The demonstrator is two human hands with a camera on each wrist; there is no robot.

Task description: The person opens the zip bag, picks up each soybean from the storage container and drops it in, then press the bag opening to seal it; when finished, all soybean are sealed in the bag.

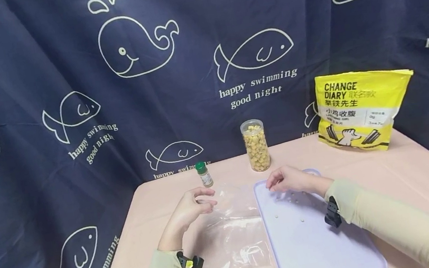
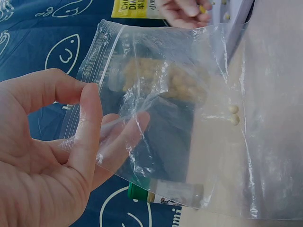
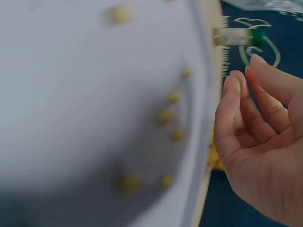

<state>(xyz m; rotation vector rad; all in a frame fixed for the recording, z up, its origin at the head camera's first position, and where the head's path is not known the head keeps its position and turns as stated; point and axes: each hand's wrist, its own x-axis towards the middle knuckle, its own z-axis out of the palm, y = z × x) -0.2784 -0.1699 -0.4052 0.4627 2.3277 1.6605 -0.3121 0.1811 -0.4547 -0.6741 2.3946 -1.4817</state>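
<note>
My left hand (image 1: 189, 208) pinches the zip edge of a clear zip-lock bag (image 2: 161, 156) between thumb and fingers; other fingers show behind the film. Two small pale yellow balls (image 2: 234, 114) are seen at the bag's lower part. Over the far left corner of a lilac tray (image 1: 317, 248), my right hand (image 1: 293, 180) has its fingers bent together. A bit of yellow, seemingly a small ball (image 2: 202, 9), shows at its fingertips in the left wrist view; the right wrist view hides it. Several small yellow balls (image 3: 165, 116) lie scattered on the tray.
Behind the bag stands a small green-capped bottle (image 1: 204, 174). A clear jar of yellow pieces (image 1: 256, 146) is behind the tray, and a yellow pouch (image 1: 361, 109) stands at the far right. A dark blue printed curtain (image 1: 196, 63) hangs behind the pink table (image 1: 144, 217).
</note>
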